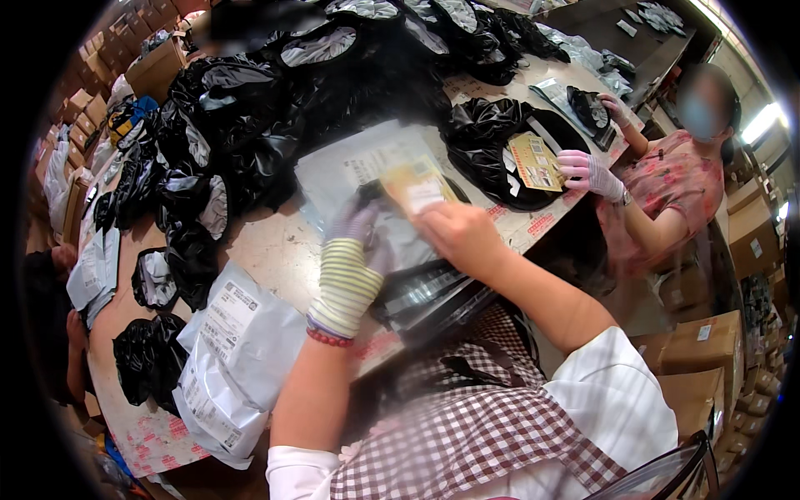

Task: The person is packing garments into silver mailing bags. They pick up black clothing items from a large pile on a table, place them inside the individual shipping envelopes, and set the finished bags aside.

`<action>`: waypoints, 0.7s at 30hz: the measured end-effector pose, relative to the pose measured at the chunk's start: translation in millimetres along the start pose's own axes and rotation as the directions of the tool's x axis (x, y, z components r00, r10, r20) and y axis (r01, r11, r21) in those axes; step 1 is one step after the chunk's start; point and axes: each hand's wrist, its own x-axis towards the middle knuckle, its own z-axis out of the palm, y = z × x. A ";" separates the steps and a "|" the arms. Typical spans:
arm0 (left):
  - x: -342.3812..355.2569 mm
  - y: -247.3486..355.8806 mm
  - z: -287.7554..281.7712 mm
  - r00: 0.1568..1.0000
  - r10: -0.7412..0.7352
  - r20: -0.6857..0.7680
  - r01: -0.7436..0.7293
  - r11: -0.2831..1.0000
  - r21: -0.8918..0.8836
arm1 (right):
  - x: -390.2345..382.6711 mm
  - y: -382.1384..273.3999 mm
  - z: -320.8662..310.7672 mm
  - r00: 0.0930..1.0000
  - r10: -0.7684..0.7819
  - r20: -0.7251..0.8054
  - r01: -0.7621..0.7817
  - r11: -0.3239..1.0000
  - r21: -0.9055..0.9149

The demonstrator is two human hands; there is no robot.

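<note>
My right hand (pixel 458 236), bare, pinches the lower edge of a yellow card (pixel 408 182) with a white label on it. My left hand (pixel 354 254) wears a striped knit glove, its fingers blurred over a grey plastic bag (pixel 400 232) and something dark beneath the card. Whether those fingers grip anything is unclear. Under both hands lies a stack of flat black plastic packages (pixel 429 292) at the table's near edge. White mailing bags (pixel 346 158) with printed labels lie just beyond my hands.
Black plastic bundles (pixel 333 100) cover the table's far side. Labelled white parcels (pixel 233 333) lie at left. A masked co-worker (pixel 667 167) at right reaches gloved hands toward a black bundle and yellow card (pixel 535 162). Another person is partly visible far left. Cardboard boxes (pixel 700 350) stand behind me at right.
</note>
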 end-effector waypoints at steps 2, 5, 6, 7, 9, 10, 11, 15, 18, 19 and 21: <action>2.3 8.7 -9.1 0.983 -0.005 -0.182 0.034 0.988 0.154 | -12.5 -5.6 22.3 0.967 0.182 0.177 -0.184 0.983 -0.006; 9.3 37.0 -40.9 0.824 -0.484 0.294 0.387 0.860 0.333 | -15.0 -16.8 27.4 0.966 0.257 -0.028 -0.254 0.964 0.080; 0.2 24.2 -34.9 0.867 -0.423 0.262 0.347 0.891 0.292 | -12.7 -19.0 25.6 0.955 0.296 0.034 -0.298 0.954 0.047; -8.5 21.2 -30.6 0.898 -0.400 0.181 0.347 0.899 0.268 | -19.8 -20.1 24.5 0.968 0.242 0.065 -0.243 0.970 0.007; -12.2 25.9 -32.2 0.942 -0.332 -0.042 0.333 0.912 0.241 | -25.9 -25.0 27.3 0.992 0.084 0.095 -0.079 0.995 -0.055; -8.1 30.8 -34.9 0.948 -0.301 -0.103 0.310 0.945 0.099 | -28.7 -35.0 29.8 0.994 0.048 0.098 -0.039 0.996 -0.085; -3.7 34.7 -36.9 0.950 -0.304 -0.075 0.277 0.926 -0.255 | -34.4 -49.7 29.1 0.994 0.026 0.110 -0.012 0.992 -0.122; -3.9 59.9 -27.2 0.975 0.024 0.219 0.118 0.782 -0.612 | -46.2 -79.4 29.7 0.985 -0.125 0.119 0.139 0.982 -0.126; -10.1 39.7 0.4 0.933 0.200 0.300 -0.121 0.957 -0.264 | -50.9 -74.6 18.9 0.991 -0.055 0.124 0.031 0.982 0.188; -13.7 36.1 2.7 0.937 0.172 0.305 -0.101 0.967 -0.234 | -52.3 -73.5 10.1 0.995 -0.035 0.097 0.009 0.965 0.261; -13.8 32.1 6.7 0.932 0.189 0.311 -0.127 0.970 -0.209 | -59.9 -65.2 -7.1 0.999 0.024 0.045 -0.040 0.923 0.382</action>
